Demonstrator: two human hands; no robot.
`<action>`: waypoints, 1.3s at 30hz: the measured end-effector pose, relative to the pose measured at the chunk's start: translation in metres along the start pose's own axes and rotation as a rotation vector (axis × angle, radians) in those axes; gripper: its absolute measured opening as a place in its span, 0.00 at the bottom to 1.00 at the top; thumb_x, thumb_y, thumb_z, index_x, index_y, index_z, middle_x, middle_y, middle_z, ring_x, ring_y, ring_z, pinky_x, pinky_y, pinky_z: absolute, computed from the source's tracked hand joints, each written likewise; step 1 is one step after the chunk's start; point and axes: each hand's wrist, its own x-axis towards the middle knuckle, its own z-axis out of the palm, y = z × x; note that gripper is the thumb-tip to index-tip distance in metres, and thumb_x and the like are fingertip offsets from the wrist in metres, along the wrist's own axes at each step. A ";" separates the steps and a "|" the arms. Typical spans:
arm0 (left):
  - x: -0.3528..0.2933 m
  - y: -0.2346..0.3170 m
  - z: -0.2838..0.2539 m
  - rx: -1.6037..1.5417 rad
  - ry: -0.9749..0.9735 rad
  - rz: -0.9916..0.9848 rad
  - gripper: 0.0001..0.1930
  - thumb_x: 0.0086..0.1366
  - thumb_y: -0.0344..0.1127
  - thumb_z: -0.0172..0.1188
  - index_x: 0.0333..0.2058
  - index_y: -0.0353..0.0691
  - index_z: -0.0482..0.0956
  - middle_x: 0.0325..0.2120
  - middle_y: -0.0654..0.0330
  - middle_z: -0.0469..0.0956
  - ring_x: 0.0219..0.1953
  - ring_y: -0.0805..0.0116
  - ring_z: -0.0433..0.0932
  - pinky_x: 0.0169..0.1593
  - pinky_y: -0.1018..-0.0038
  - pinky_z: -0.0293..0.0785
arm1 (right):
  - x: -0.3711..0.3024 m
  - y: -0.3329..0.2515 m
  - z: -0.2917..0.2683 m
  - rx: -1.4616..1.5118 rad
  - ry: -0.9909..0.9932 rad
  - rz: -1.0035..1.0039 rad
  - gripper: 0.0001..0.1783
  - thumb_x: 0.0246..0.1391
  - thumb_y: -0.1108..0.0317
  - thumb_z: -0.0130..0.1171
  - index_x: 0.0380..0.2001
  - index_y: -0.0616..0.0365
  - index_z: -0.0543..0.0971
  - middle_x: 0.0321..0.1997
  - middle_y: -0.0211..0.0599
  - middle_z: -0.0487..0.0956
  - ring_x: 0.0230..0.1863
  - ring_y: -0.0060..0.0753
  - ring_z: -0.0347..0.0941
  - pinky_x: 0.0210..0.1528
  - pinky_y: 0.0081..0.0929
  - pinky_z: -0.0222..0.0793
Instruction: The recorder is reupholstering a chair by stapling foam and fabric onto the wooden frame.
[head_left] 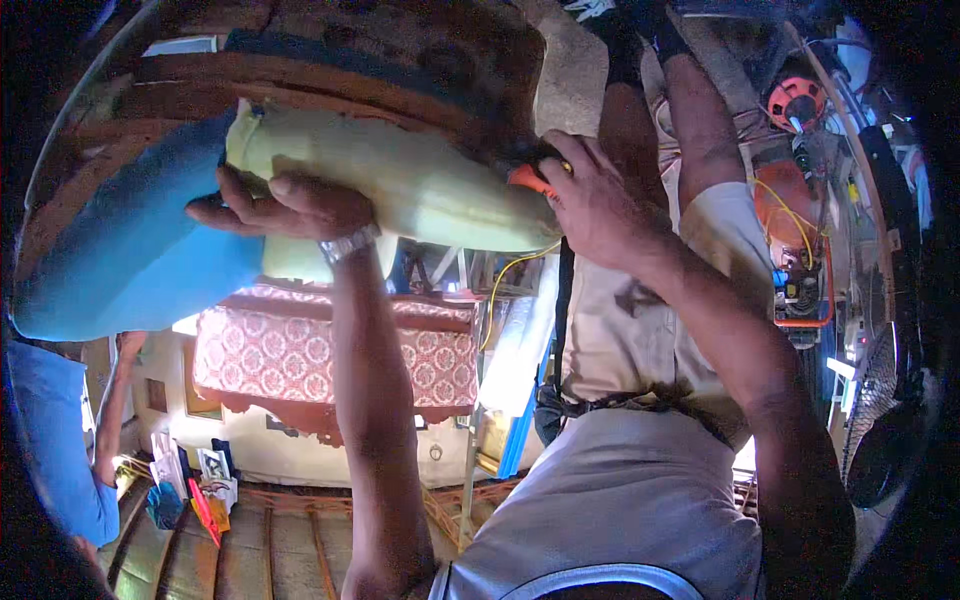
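A long pale yellow-green piece (430,190) is seen across the upper middle of the view, its left end overlapping a large blue rounded form (130,250). The left hand (285,207), with a silver band (350,243) worn at its wrist, is placed against the lower left part of the pale piece, its fingers spread wide; whether any grip is applied there cannot be told. By the right hand (598,205), an orange-and-black tool (533,181) is held at the right end of the same piece, its tip hidden. Farther off, a red-and-white patterned cloth (335,345) is seen, and at the left edge a person in a blue shirt (55,435) is partly shown. An orange reel (797,103) is seen at upper right.
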 end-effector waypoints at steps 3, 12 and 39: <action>-0.001 -0.004 0.000 -0.069 0.033 0.018 0.40 0.69 0.68 0.41 0.59 0.33 0.67 0.70 0.38 0.42 0.72 0.43 0.43 0.70 0.46 0.45 | 0.000 -0.004 0.007 0.039 0.019 -0.023 0.23 0.45 0.69 0.60 0.47 0.64 0.74 0.63 0.60 0.65 0.64 0.62 0.61 0.64 0.53 0.61; -0.002 -0.003 0.004 -0.085 0.022 0.031 0.39 0.70 0.65 0.40 0.60 0.31 0.66 0.70 0.35 0.40 0.72 0.40 0.41 0.70 0.44 0.40 | 0.002 -0.012 -0.001 -0.082 -0.017 0.007 0.26 0.50 0.68 0.56 0.53 0.63 0.72 0.68 0.57 0.59 0.68 0.64 0.55 0.66 0.60 0.57; -0.002 -0.006 0.003 -0.047 0.010 0.035 0.39 0.69 0.67 0.40 0.60 0.34 0.66 0.70 0.35 0.40 0.72 0.40 0.42 0.70 0.45 0.44 | 0.003 -0.010 -0.039 0.968 -0.512 0.619 0.19 0.62 0.60 0.57 0.51 0.60 0.74 0.50 0.42 0.75 0.45 0.30 0.77 0.44 0.30 0.74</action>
